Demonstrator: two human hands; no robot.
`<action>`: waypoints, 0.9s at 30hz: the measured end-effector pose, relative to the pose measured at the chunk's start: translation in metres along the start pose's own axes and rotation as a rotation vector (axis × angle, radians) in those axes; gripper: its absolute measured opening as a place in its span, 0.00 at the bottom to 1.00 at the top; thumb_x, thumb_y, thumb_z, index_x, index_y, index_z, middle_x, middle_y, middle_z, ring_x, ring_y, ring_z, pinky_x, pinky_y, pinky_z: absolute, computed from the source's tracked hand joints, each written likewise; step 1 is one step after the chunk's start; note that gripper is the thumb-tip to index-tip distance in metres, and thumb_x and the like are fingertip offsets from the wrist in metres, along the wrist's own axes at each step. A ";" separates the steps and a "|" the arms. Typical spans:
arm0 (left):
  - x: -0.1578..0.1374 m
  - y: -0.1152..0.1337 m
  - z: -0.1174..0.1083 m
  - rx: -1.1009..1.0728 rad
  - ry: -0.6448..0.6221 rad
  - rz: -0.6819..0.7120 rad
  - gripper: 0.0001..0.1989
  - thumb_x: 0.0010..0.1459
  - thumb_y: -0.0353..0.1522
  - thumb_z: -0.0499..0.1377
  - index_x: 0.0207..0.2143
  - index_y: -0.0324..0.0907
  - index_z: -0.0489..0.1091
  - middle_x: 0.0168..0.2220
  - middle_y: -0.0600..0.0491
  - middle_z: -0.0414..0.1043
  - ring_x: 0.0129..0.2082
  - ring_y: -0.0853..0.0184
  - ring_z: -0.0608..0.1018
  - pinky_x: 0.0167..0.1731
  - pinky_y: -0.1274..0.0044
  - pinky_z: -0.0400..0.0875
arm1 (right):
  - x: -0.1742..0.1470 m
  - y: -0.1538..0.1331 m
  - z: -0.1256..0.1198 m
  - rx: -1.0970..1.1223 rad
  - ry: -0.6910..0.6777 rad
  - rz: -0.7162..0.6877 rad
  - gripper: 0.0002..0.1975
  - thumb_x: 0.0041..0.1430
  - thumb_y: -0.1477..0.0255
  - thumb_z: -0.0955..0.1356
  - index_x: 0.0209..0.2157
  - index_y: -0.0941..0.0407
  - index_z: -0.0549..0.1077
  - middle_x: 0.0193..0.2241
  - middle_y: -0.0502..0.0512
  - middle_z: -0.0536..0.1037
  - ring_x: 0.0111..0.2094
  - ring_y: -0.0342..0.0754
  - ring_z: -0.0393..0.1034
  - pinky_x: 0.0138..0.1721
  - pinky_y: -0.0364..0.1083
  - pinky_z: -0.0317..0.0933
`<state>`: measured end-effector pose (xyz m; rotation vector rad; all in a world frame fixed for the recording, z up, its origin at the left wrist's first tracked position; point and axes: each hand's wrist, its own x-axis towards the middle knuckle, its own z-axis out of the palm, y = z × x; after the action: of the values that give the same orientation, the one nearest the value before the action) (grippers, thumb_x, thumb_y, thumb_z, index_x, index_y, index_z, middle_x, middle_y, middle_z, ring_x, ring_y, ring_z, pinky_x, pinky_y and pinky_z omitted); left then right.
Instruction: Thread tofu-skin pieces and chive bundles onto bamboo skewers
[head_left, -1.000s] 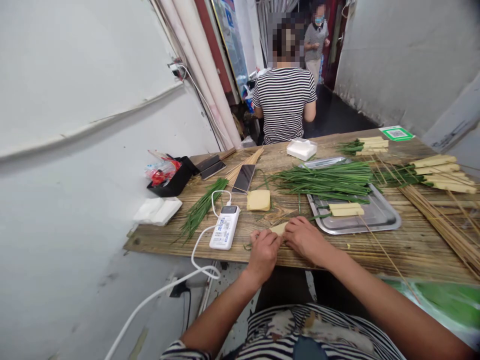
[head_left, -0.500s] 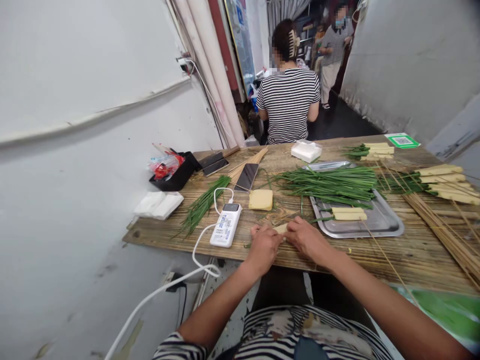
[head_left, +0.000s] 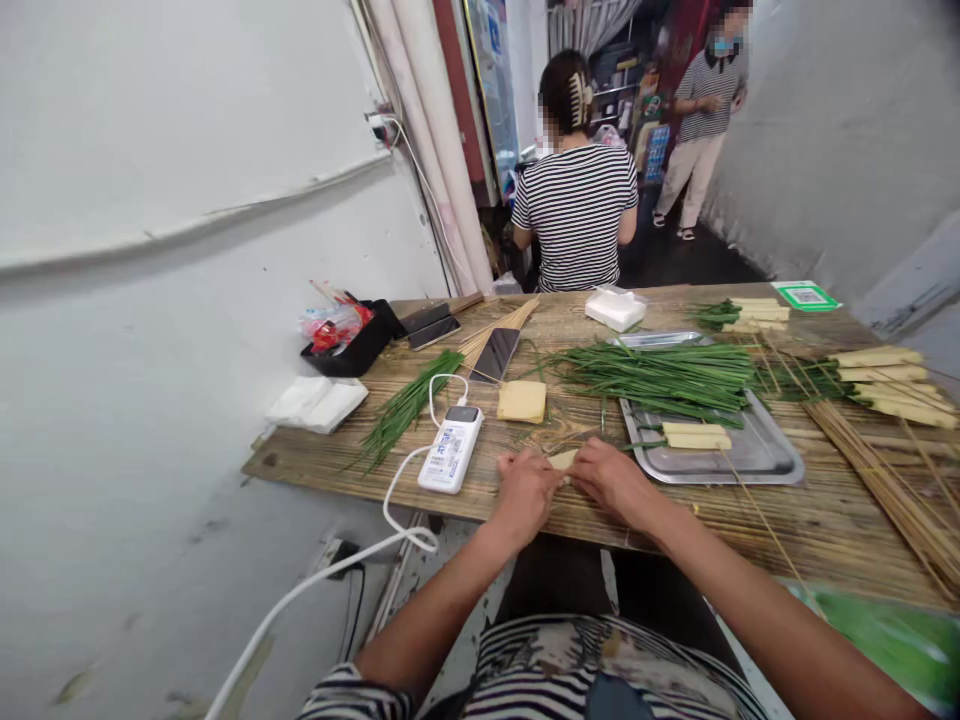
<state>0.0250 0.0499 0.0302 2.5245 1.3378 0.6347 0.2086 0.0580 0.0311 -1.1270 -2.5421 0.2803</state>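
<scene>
Wooden table [head_left: 750,520] carries, from the left, chives [head_left: 405,405] and a power bank [head_left: 450,456]. At its near edge our left hand [head_left: 527,492] and right hand [head_left: 611,478] press closed grips on a tofu-skin sheet [head_left: 561,459]. We judge even pressure from both hands keeps it tight; the metal tray [head_left: 750,455] lies right.
</scene>
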 end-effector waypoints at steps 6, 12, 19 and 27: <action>-0.003 0.005 0.005 0.112 0.043 -0.025 0.09 0.60 0.31 0.57 0.29 0.45 0.75 0.31 0.52 0.73 0.37 0.63 0.69 0.41 0.68 0.55 | 0.004 0.002 0.000 -0.071 0.010 0.007 0.13 0.62 0.71 0.64 0.25 0.55 0.73 0.27 0.52 0.70 0.33 0.46 0.57 0.33 0.46 0.48; -0.023 0.013 0.020 0.291 0.231 0.029 0.08 0.64 0.31 0.52 0.41 0.44 0.71 0.35 0.52 0.73 0.42 0.63 0.70 0.43 0.68 0.54 | 0.023 0.018 -0.010 0.018 -0.139 -0.044 0.09 0.56 0.75 0.67 0.24 0.55 0.77 0.26 0.52 0.71 0.31 0.45 0.59 0.34 0.44 0.51; -0.019 0.000 0.022 0.315 0.159 0.099 0.07 0.63 0.30 0.52 0.40 0.43 0.69 0.34 0.53 0.73 0.41 0.65 0.70 0.42 0.69 0.55 | 0.018 0.009 -0.012 -0.002 -0.092 0.014 0.08 0.58 0.72 0.67 0.27 0.55 0.78 0.28 0.54 0.74 0.34 0.47 0.63 0.37 0.45 0.55; -0.011 0.003 0.010 0.269 0.059 0.054 0.07 0.63 0.28 0.51 0.37 0.43 0.69 0.36 0.52 0.72 0.42 0.64 0.69 0.43 0.67 0.54 | -0.025 -0.044 0.032 -0.350 0.273 0.106 0.18 0.58 0.79 0.63 0.50 0.64 0.70 0.48 0.61 0.73 0.52 0.56 0.59 0.55 0.54 0.50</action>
<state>0.0264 0.0388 0.0196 2.7807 1.4683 0.5776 0.1818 0.0087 0.0094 -1.3233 -2.3443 -0.2879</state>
